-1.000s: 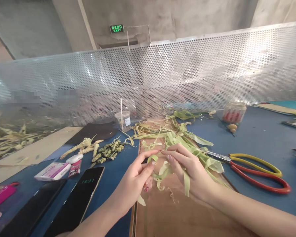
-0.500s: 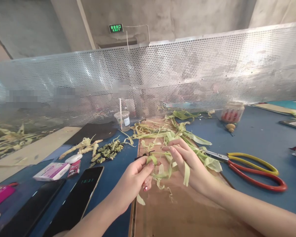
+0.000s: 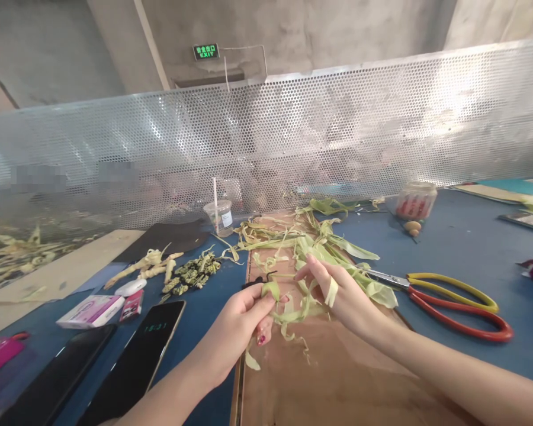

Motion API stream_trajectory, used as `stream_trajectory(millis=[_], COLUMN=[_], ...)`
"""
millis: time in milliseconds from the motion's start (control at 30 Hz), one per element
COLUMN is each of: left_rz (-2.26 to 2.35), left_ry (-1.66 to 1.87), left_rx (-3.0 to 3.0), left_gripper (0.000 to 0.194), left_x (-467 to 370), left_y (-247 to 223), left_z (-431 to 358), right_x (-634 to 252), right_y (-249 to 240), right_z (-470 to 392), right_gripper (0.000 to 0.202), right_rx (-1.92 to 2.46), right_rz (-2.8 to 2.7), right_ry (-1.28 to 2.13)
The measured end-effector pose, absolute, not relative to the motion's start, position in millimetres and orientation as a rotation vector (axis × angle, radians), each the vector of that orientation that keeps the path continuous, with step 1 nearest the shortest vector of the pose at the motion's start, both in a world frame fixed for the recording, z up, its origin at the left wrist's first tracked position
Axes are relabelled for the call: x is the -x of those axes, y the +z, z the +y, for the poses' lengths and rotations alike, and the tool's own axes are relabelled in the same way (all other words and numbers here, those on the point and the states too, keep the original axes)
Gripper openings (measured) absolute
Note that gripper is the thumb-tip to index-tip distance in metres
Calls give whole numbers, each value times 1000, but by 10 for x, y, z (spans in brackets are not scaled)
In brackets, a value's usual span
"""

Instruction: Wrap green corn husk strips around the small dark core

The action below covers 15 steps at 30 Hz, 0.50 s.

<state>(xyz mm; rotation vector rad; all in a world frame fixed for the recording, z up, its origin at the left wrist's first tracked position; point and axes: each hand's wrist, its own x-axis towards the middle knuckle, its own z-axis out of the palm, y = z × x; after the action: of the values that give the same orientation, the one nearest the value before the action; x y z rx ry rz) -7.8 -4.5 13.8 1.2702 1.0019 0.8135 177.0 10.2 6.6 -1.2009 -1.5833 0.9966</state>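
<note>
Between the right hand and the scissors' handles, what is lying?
Pale green corn husks and the scissors' metal blades lie there, seen in the head view.

Mod., flat indoor light on my feed. I note strong glare on perf. metal screen, R side; EXIT sign glowing grn; L-edge leaf heap blurred; wide-angle stretch at edges.

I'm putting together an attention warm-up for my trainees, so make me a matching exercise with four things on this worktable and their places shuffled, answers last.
1. Folded pale green leaf strip
2. Metal scissors with red and yellow handles
3. Clear plastic cup with white straw
4. Flat black phone

A. Before the perforated metal screen
B. Right of the right hand
C. Left of the left hand
D. Pinched in the left hand

Pairs: 1-D, 2-B, 3-A, 4-C
</note>
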Motion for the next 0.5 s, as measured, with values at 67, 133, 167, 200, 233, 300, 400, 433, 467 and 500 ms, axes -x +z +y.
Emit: stream_trajectory(millis=[67, 133, 167, 200, 233, 300, 400, 433, 467, 500], left_rz=[1032, 1072, 1089, 1103, 1115, 1133, 1153, 1164, 1172, 1178], left_ry=[817, 827, 838, 850, 860, 865, 852, 854, 861, 874], left_rx=[-1309, -1360, -1387, -1413, -1438, -1485, -1531, -1546, -1558, -1567], left_gripper=[24, 24, 24, 24, 25, 26, 28, 28, 27, 26], left_x=[74, 72, 72, 73, 76, 82, 88, 88, 86, 83], left_y=[141, 143, 144, 146, 147, 148, 150, 151, 153, 156], left_z=[-46, -45, -45, -45, -45, -46, -49, -50, -50, -50], right_x=[-1778, -1781, -1781, -1780, -1779, -1777, -1779, -1781, -1785, -1789], right_y=[50, 38, 35, 31, 29, 27, 28, 27, 25, 21], right_z=[120, 132, 135, 136, 136, 132, 129, 132, 137, 144], right_gripper=[48, 48, 48, 46, 44, 39, 35, 36, 36, 37], right_rx=[1221, 1221, 1208, 1192, 1175, 1151, 1129, 1127, 1131, 1135], right_rz=[-1583, -1622, -1646, -1666, -1676, -1664, -1610, -1589, -1568, -1550], right_ry=[1053, 1086, 1105, 1131, 1164, 1252, 1377, 1409, 1438, 1463])
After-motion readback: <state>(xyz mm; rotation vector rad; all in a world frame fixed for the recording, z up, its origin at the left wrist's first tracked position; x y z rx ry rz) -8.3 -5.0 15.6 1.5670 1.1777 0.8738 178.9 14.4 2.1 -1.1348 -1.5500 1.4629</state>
